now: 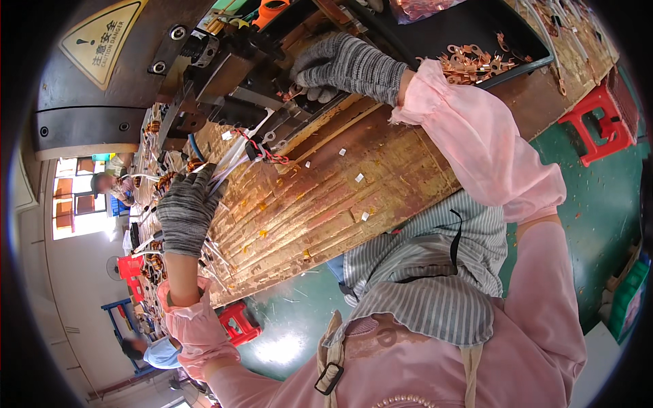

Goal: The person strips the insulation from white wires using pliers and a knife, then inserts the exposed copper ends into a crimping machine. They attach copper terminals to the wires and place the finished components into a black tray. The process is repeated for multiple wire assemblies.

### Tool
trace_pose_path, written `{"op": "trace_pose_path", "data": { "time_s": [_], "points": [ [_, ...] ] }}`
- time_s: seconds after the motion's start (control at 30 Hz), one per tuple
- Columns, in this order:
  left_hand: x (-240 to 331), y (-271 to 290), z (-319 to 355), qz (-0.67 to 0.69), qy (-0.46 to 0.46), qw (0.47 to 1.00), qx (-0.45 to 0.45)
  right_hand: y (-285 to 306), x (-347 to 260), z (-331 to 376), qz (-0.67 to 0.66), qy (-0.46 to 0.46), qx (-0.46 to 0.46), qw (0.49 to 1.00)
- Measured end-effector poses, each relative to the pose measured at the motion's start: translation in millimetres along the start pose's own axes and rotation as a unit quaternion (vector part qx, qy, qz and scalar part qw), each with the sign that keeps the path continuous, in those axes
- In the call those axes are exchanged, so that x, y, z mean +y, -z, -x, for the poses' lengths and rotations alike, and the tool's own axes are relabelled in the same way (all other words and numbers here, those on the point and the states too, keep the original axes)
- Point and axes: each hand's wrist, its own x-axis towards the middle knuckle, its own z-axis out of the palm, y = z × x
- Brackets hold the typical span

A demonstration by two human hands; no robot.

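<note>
My left hand (183, 214), in a grey knitted glove, is closed round white-sleeved wires (237, 155) at the left of the bench. Ring-shaped terminals and a twisted red-and-white lead (272, 158) show at their far end, beside the press tooling (238, 102). Copper-wound coils (164, 182) lie next to this hand. My right hand (340, 66), gloved alike, is bent at the front of the tooling, its fingers curled together. A small copper lug (291, 92) shows at its fingertips, partly hidden by them.
A black tray (537, 64) holds loose copper lugs (476, 62) at the far right. The machine body (95, 122) with a yellow warning sign (102, 37) rises at the left. White scraps dot the worn wooden bench (326, 197). Red stools (598, 122) stand beyond; two people sit at left.
</note>
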Motion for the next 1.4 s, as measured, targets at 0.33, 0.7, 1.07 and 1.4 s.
{"op": "trace_pose_path", "data": {
  "time_s": [0.33, 0.7, 1.07, 1.4],
  "points": [
    [-1, 0, -1, 0.012, -0.011, 1.0, 0.013, 16, -10, 11, 0.165, 0.063, 0.067, 0.982],
    [-1, -3, -1, 0.009, 0.004, 1.0, -0.022, 54, -19, 62, 0.074, 0.113, 0.122, 0.983],
    [9, 3, 25, 0.02, -0.038, 0.999, 0.005, 31, -47, 110, 0.344, 0.172, 0.142, 0.912],
    [96, 51, 88, 0.126, -0.193, 0.973, 0.008, -124, 7, 180, 0.599, 0.133, -0.06, 0.787]
  ]
}}
